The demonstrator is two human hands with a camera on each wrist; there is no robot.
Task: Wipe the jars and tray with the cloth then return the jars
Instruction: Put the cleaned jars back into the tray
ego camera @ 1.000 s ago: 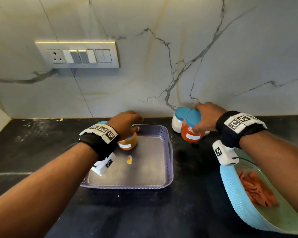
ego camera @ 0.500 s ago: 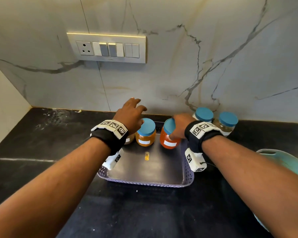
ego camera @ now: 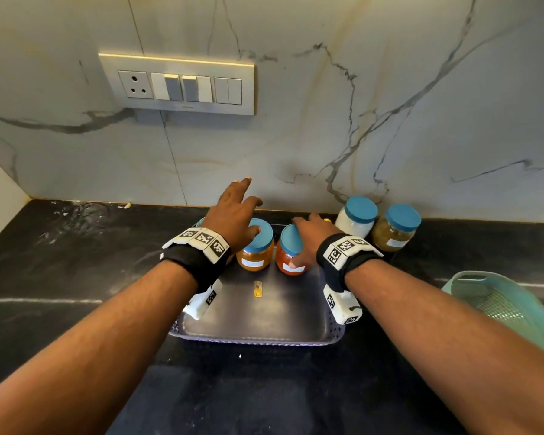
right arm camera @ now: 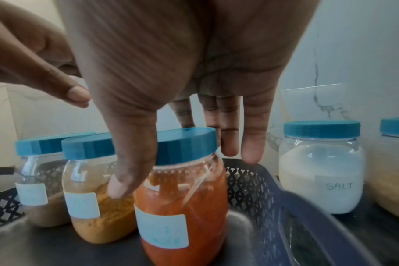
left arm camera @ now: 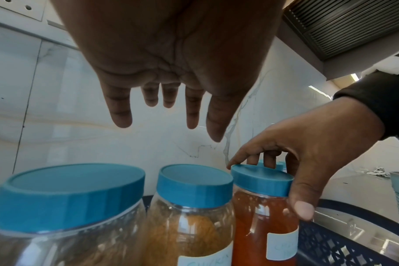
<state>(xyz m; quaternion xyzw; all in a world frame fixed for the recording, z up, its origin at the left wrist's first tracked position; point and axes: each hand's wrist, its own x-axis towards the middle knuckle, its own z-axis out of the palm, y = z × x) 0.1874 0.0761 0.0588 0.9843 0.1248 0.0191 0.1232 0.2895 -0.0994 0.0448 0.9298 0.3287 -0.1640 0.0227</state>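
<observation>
A purple tray (ego camera: pixel 264 312) lies on the black counter. At its back stand a red-powder jar (ego camera: pixel 291 262), a yellow-powder jar (ego camera: pixel 255 249) and a brownish jar (right arm camera: pixel 34 180), all with blue lids. My right hand (ego camera: pixel 310 241) holds the red jar, thumb (right arm camera: pixel 125 171) down its front and fingers behind the lid (left arm camera: pixel 261 178). My left hand (ego camera: pixel 234 211) hovers over the yellow and brownish jars with fingers (left arm camera: pixel 121 115) straight and spread, holding nothing. A salt jar (ego camera: pixel 357 216) and a brown-grain jar (ego camera: pixel 396 229) stand on the counter right of the tray. No cloth is in sight.
A teal mesh basket (ego camera: pixel 496 306) sits at the right edge of the counter. A small yellow sticker (ego camera: pixel 257 288) lies on the tray floor. The marble wall with a switch panel (ego camera: pixel 176 84) rises right behind the jars.
My right hand carried the red jar from the counter into the tray, beside the yellow jar. My left hand let go of the yellow jar and rose with fingers spread.
</observation>
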